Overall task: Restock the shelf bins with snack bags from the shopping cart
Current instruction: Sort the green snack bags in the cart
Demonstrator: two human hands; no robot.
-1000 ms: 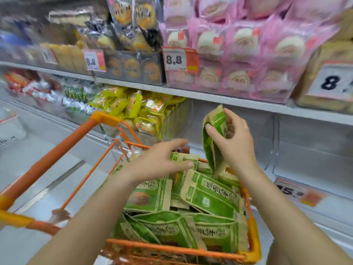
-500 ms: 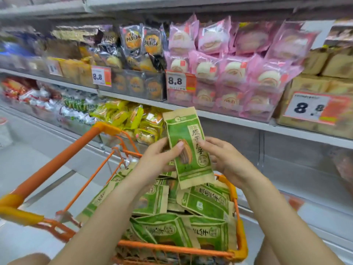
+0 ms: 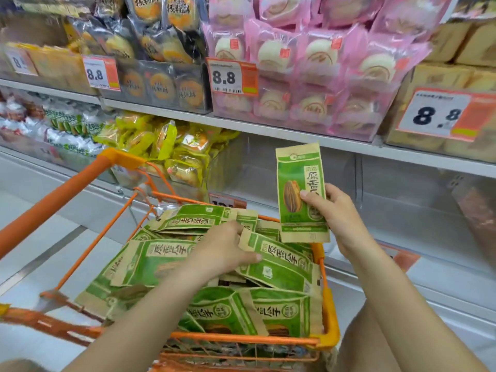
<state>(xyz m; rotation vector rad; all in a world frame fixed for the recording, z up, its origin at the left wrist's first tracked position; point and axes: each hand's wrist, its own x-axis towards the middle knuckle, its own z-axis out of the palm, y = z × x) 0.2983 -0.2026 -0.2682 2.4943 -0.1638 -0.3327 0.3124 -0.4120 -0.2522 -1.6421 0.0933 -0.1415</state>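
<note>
Above orange cart [image 3: 328,312]: right hand [image 3: 335,210] pinching upright green snack bag [image 3: 300,191]; left hand [image 3: 225,251] down on piled bags [image 3: 222,312], gripping one's edge

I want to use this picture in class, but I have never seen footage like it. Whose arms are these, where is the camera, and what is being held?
There is no machine here: a person wears a camera on the head, so you look down along their own arms. The right hand holds one green snack bag upright, above the orange shopping cart. The left hand reaches into the cart and grips another green bag in the pile. Behind stand shelves with pink packets, yellow packets and price tags reading 8.8.
</note>
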